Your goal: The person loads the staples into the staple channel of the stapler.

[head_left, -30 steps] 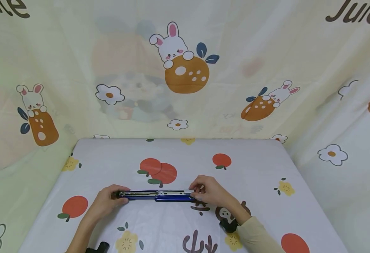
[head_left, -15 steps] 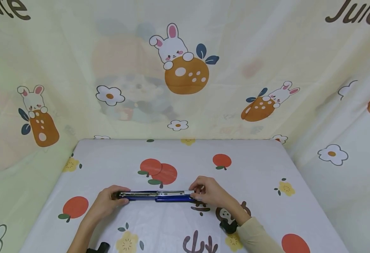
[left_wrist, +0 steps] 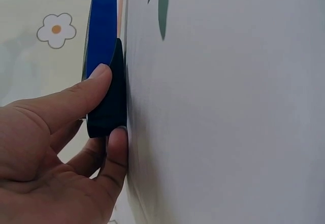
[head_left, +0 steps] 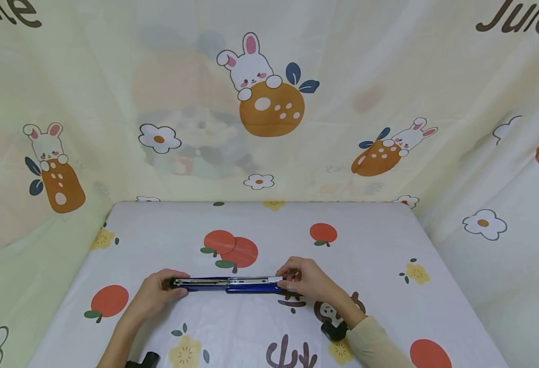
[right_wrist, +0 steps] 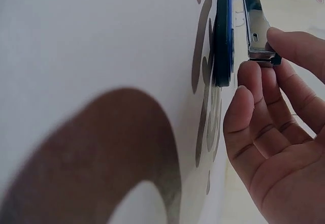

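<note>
A blue stapler lies folded out lengthwise across the middle of the table, its metal channel facing up in the head view. At its left end my left hand holds the dark tip; the left wrist view has the thumb along the side of the blue and black cover and fingers under its end. My right hand pinches the tip of the metal magazine between thumb and fingers. That magazine stands a little apart from the stapler's dark base in the right wrist view.
A white cloth with printed fruit and flowers covers the table. Behind and beside it hang pale printed curtains. Dark wrist-camera parts show at the left wrist and right wrist.
</note>
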Available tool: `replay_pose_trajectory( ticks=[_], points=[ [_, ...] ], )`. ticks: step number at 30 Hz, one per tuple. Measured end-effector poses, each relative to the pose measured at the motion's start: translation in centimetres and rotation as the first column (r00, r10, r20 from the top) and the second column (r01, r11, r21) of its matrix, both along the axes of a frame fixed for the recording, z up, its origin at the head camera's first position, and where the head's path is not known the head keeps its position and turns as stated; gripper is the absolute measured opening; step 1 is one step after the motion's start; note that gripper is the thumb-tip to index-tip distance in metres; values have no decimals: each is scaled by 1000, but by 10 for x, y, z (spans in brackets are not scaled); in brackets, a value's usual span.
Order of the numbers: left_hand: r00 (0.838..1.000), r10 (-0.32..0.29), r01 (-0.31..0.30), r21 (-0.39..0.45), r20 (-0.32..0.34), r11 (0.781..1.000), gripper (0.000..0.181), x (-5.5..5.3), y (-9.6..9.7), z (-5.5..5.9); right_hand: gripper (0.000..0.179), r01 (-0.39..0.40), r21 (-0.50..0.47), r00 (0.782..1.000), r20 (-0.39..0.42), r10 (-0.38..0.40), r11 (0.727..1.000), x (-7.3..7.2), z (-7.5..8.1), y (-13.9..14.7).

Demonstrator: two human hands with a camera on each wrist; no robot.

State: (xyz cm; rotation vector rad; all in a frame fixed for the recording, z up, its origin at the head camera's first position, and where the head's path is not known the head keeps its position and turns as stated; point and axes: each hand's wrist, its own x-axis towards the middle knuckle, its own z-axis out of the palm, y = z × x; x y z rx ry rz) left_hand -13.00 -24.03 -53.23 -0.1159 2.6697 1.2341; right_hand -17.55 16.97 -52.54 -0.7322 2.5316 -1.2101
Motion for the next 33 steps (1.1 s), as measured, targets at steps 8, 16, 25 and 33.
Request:
replay_pose_trajectory(
  ticks=[8,16,25,33],
  points=[
    [1000,0,0,-16,0,1000,33,-1,0,0,21,-14,-22,1000,8,15,1000,-1,-3,3],
    [1000,0,0,-9,2,1000,32,0,-1,0,19,-19,-45,1000,1,19,999,-2,-1,5],
    [1000,-1,1,-6,-6,1000,32,-1,-1,0,15,21,-18,999,26,-21,1000,-3,-2,7],
    [1000,-6,6,-8,-11,1000,33,0,-1,-1,14,33,-11,999,30,-33,999,-2,-3,8]
  ],
)
